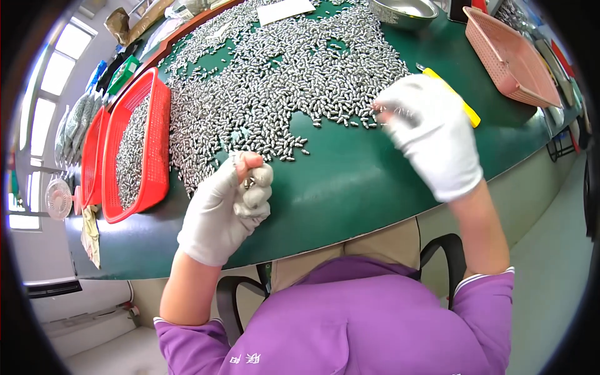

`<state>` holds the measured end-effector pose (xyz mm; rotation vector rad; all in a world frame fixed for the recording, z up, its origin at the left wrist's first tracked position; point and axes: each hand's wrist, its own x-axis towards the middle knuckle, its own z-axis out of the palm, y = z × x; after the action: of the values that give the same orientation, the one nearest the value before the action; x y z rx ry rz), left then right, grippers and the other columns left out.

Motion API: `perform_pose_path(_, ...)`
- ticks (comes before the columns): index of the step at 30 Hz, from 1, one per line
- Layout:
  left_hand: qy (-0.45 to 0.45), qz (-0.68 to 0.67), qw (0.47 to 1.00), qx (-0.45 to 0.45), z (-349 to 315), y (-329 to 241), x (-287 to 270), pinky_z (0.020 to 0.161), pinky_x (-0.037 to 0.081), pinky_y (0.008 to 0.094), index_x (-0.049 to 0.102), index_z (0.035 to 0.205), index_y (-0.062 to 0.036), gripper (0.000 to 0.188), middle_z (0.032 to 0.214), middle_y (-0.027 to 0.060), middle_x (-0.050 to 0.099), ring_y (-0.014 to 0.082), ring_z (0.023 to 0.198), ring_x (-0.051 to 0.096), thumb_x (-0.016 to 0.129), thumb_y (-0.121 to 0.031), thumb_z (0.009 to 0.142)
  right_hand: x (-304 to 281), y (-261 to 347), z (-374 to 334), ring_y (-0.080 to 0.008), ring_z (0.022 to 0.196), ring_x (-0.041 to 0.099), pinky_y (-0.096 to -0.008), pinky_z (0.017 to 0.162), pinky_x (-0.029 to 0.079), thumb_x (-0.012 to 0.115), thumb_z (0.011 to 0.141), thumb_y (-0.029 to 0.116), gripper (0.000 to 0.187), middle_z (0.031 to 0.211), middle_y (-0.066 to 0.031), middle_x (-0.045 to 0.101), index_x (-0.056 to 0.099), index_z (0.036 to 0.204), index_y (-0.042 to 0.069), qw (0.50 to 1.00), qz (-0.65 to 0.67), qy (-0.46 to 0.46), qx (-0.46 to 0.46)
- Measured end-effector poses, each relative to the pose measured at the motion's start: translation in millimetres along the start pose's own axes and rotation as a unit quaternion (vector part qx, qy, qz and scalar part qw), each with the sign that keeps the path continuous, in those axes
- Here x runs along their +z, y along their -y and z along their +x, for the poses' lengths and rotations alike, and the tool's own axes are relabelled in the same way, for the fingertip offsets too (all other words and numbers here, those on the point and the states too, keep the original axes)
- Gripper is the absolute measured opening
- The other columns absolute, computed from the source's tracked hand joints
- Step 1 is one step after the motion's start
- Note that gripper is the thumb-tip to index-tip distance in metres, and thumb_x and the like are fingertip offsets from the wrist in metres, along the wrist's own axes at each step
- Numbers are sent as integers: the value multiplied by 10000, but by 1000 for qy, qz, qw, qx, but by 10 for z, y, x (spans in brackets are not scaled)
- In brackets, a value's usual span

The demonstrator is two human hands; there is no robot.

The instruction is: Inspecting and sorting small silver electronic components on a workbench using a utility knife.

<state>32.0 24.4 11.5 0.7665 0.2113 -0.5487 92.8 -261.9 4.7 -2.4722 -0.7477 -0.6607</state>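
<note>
Many small silver metal pieces with pointed ends (pixel 281 78) lie spread in a wide layer over the green table (pixel 337 175). My left hand (pixel 226 209), in a white glove with bare fingertips, is closed at the near edge of the layer. Between its curled fingers a bit of metal shows, like one of these pieces. At the right edge of the layer is my right hand (pixel 434 134), gloved the same way. Motion blurs its bent fingers, so what they hold, if anything, cannot be made out.
A red plastic basket (pixel 160 147) holding more metal pieces stands at the left, beside a second red basket (pixel 92 165). A yellow-handled tool (pixel 473 117) lies beyond my right hand. Farther off are a pink basket (pixel 531 92), a metal bowl (pixel 403 14) and white paper (pixel 284 10).
</note>
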Motion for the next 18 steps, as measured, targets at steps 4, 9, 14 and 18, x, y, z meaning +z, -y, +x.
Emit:
perform_pose_path(4,22,48,997,-63,111,10,99,519,286,201,553,1004,-107,170,802,-6,497,58,558,338,550,-273,965,249,410,118,-258,780,571,-384,708,469,679,759,206,100,797,-57,551,627,801,131,990,69,73,-100)
perform_pose_path(9,0,72,996,-51,165,78,69,519,273,205,518,981,-123,171,788,-14,471,60,547,323,502,-293,986,484,403,301,-273,808,587,-395,685,483,654,772,199,91,812,-70,566,629,793,115,980,40,167,-98)
perform_pose_path(14,-6,94,994,-45,198,51,71,457,237,199,509,974,-128,114,764,-12,476,57,529,323,531,-240,977,528,338,351,-284,802,608,-398,698,501,658,774,180,77,800,-83,594,649,803,109,974,87,173,-114)
perform_pose_path(18,-14,160,986,-38,252,13,107,468,237,196,492,982,-148,167,743,-22,430,49,500,279,576,-290,961,396,371,606,-291,828,614,-392,722,507,670,791,192,103,834,-88,615,652,841,104,956,220,139,-132)
